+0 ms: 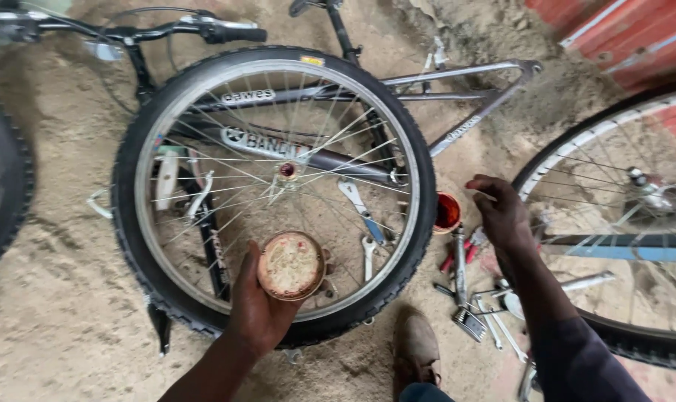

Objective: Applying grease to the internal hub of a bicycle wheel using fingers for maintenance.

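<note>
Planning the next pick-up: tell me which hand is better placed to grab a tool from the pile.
Right. The right hand is free and hovers just above the tools, while the left hand holds a round tin.

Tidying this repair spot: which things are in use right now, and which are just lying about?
In use: round tin held by left hand; wheel; right hand above the pliers.
Lying about: wrenches, red cup, bike frame.

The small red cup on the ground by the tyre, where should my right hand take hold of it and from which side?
Grip the small red cup by its upper wall, coming down from the right. It stands upright and open-topped, its left side close against the tyre, tools lying below. The right hand already hovers on the clear side; keeping it level seems wise.
</note>
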